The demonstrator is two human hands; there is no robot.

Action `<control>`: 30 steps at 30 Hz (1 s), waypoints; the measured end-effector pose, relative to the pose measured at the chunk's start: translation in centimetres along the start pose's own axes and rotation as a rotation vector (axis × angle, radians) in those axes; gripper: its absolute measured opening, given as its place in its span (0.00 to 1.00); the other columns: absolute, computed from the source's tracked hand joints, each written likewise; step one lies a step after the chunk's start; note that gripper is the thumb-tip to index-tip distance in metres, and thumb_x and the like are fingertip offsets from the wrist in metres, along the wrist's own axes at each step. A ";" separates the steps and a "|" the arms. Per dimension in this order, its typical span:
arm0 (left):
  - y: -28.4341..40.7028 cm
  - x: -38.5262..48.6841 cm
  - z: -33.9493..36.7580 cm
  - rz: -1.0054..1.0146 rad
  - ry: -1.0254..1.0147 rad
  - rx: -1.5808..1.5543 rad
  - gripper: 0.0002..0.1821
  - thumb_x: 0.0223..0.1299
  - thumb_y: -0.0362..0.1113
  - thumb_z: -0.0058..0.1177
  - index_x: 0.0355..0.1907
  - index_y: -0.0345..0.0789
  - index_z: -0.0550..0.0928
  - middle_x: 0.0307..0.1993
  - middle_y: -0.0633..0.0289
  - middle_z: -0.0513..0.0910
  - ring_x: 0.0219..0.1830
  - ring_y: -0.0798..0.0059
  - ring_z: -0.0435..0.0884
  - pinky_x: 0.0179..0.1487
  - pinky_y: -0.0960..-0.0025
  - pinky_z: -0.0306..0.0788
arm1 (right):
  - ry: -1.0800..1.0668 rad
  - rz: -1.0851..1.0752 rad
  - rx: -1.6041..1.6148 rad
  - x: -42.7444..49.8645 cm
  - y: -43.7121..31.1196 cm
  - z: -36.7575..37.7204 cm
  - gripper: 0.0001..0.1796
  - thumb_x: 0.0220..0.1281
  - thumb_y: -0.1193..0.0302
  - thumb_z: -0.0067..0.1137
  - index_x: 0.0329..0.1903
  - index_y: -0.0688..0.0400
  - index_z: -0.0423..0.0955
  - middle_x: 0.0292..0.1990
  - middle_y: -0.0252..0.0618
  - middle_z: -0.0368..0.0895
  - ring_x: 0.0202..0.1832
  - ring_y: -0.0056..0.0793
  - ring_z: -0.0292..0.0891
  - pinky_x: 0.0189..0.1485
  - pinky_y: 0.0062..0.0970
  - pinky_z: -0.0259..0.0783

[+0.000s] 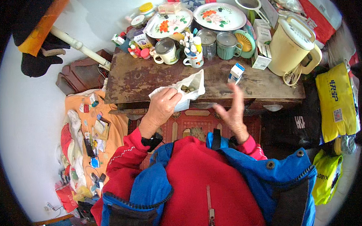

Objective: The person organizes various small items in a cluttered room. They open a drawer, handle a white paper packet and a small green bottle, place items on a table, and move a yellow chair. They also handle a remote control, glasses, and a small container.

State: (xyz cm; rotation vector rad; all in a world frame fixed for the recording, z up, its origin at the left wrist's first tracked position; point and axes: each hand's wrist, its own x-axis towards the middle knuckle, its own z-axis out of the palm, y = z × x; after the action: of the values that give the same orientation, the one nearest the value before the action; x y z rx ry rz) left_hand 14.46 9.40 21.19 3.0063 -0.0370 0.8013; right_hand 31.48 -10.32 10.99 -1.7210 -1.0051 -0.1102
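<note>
My left hand (161, 104) pinches the left edge of a crumpled white bag (197, 79) at the front edge of a worn wooden table (129, 76). The bag's mouth gapes, and small brownish things (186, 88) show inside; what they are is unclear. A pale blue-white surface (182, 105) shows below the bag, beside my fingers; I cannot tell whether it is part of the bag. My right hand (235, 111), slightly blurred, is empty with thumb and fingers spread. Just beyond its fingertips, a small blue-and-white carton (236, 72) rests on the tabletop.
Behind are a lidded mug (165, 52), a mug of tubes and bottles (193, 58), glass jars (207, 43), floral enamel trays (219, 16) and a cream soymilk maker (289, 46). A yellow bag (337, 101) is at right; a cluttered orange cloth (114, 130) lies left.
</note>
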 end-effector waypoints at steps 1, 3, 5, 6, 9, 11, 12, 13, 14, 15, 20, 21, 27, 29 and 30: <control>0.2 -0.4 0.2 0.018 -0.003 -0.009 0.06 0.45 0.29 0.51 0.30 0.35 0.76 0.29 0.60 0.73 0.34 0.64 0.77 0.36 0.63 0.73 | -0.116 0.102 0.137 -0.7 -0.5 1.4 0.56 0.36 0.67 0.78 0.68 0.66 0.53 0.62 0.55 0.64 0.63 0.51 0.62 0.67 0.40 0.59; 0.8 -1.1 0.7 0.035 -0.035 -0.042 0.06 0.45 0.30 0.51 0.29 0.35 0.76 0.28 0.61 0.73 0.34 0.64 0.77 0.35 0.64 0.73 | -0.252 0.153 0.078 -1.0 -0.5 3.7 0.59 0.34 0.65 0.80 0.69 0.66 0.51 0.64 0.55 0.61 0.67 0.51 0.58 0.69 0.38 0.58; 1.2 -1.8 1.0 0.072 -0.060 -0.088 0.06 0.44 0.29 0.52 0.30 0.35 0.76 0.28 0.61 0.72 0.33 0.65 0.76 0.34 0.65 0.73 | -0.303 0.128 0.158 -0.9 0.0 5.1 0.62 0.32 0.64 0.80 0.70 0.65 0.49 0.66 0.57 0.59 0.68 0.51 0.56 0.70 0.37 0.57; 1.5 -2.1 1.1 0.079 -0.085 -0.108 0.07 0.43 0.28 0.52 0.30 0.34 0.77 0.28 0.61 0.73 0.32 0.65 0.76 0.35 0.65 0.73 | -0.321 0.060 0.177 -0.9 0.3 5.5 0.62 0.32 0.63 0.80 0.70 0.65 0.49 0.66 0.56 0.59 0.69 0.52 0.55 0.70 0.38 0.56; 1.7 -2.7 1.2 0.113 -0.073 -0.111 0.08 0.42 0.30 0.53 0.30 0.35 0.77 0.27 0.62 0.73 0.31 0.66 0.75 0.33 0.66 0.72 | -0.392 -0.043 0.146 -1.0 0.7 6.2 0.60 0.34 0.62 0.79 0.70 0.63 0.50 0.67 0.56 0.57 0.69 0.52 0.54 0.71 0.40 0.54; 1.7 -3.0 0.8 0.120 -0.051 -0.072 0.07 0.44 0.33 0.54 0.30 0.36 0.76 0.28 0.64 0.72 0.32 0.68 0.75 0.33 0.67 0.72 | -0.444 -0.091 0.143 -1.2 0.6 6.5 0.60 0.35 0.61 0.78 0.70 0.63 0.50 0.68 0.55 0.56 0.70 0.52 0.53 0.72 0.41 0.52; 1.7 -3.1 0.5 0.116 -0.031 -0.091 0.08 0.44 0.34 0.54 0.30 0.36 0.76 0.28 0.64 0.73 0.31 0.68 0.75 0.33 0.67 0.72 | -0.468 -0.118 0.166 -1.3 0.4 6.7 0.59 0.35 0.60 0.78 0.70 0.63 0.50 0.68 0.54 0.56 0.70 0.53 0.53 0.72 0.41 0.52; 1.7 -3.1 0.3 0.114 -0.026 -0.091 0.08 0.44 0.34 0.54 0.30 0.36 0.76 0.28 0.64 0.73 0.31 0.68 0.75 0.32 0.67 0.72 | -0.512 -0.095 0.168 -1.3 0.1 6.9 0.59 0.36 0.60 0.78 0.70 0.63 0.50 0.68 0.54 0.55 0.70 0.53 0.53 0.72 0.42 0.51; 1.7 -3.1 0.0 0.109 -0.021 -0.094 0.08 0.44 0.34 0.54 0.29 0.36 0.77 0.28 0.64 0.73 0.31 0.68 0.75 0.32 0.67 0.72 | -0.518 -0.011 0.255 -1.6 -0.2 6.9 0.57 0.36 0.59 0.77 0.69 0.63 0.53 0.68 0.54 0.57 0.70 0.52 0.54 0.72 0.41 0.52; 1.8 -3.0 -0.3 0.105 -0.016 -0.097 0.08 0.44 0.34 0.54 0.29 0.36 0.77 0.28 0.64 0.73 0.31 0.68 0.75 0.32 0.66 0.72 | -0.505 0.046 0.423 -1.7 -0.6 6.9 0.57 0.36 0.58 0.77 0.68 0.64 0.54 0.67 0.54 0.57 0.69 0.52 0.55 0.72 0.40 0.52; 2.7 -1.1 -0.6 0.113 -0.020 -0.308 0.14 0.37 0.24 0.57 0.33 0.32 0.79 0.28 0.59 0.76 0.31 0.62 0.78 0.32 0.64 0.72 | -0.580 0.061 0.369 -1.8 -2.5 6.2 0.46 0.40 0.65 0.74 0.64 0.63 0.61 0.58 0.52 0.70 0.62 0.48 0.66 0.65 0.37 0.63; 2.9 -0.5 -0.7 0.092 0.004 -0.315 0.15 0.39 0.23 0.58 0.35 0.32 0.79 0.29 0.58 0.77 0.32 0.61 0.78 0.33 0.64 0.73 | -0.642 0.171 0.439 -1.7 -2.8 6.0 0.41 0.44 0.67 0.72 0.62 0.62 0.63 0.55 0.50 0.74 0.60 0.45 0.70 0.62 0.37 0.66; 4.0 2.9 -3.2 0.026 0.129 -0.324 0.26 0.42 0.30 0.69 0.48 0.32 0.76 0.33 0.56 0.82 0.38 0.58 0.80 0.43 0.60 0.73 | -0.260 0.340 0.791 -2.2 -5.5 4.0 0.23 0.56 0.75 0.64 0.55 0.61 0.72 0.49 0.43 0.79 0.52 0.33 0.74 0.56 0.35 0.70; 4.2 3.5 -4.7 0.018 0.080 -0.272 0.26 0.38 0.33 0.70 0.45 0.34 0.78 0.36 0.59 0.81 0.44 0.58 0.78 0.49 0.56 0.70 | -0.243 0.444 0.669 -1.7 -5.8 2.5 0.18 0.55 0.74 0.63 0.50 0.61 0.76 0.45 0.43 0.81 0.47 0.35 0.78 0.52 0.34 0.73; 4.4 3.7 -5.4 0.000 0.017 -0.243 0.25 0.38 0.33 0.70 0.44 0.34 0.78 0.37 0.59 0.81 0.45 0.58 0.77 0.50 0.55 0.69 | -0.233 0.308 0.604 -1.4 -5.8 1.5 0.18 0.57 0.71 0.63 0.50 0.60 0.77 0.46 0.40 0.81 0.47 0.31 0.77 0.50 0.32 0.73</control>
State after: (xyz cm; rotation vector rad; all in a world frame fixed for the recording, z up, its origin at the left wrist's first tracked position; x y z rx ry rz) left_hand 14.82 5.12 27.79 2.7715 -0.1239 0.7614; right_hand 26.18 -9.58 13.93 -1.3187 -0.8135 0.5523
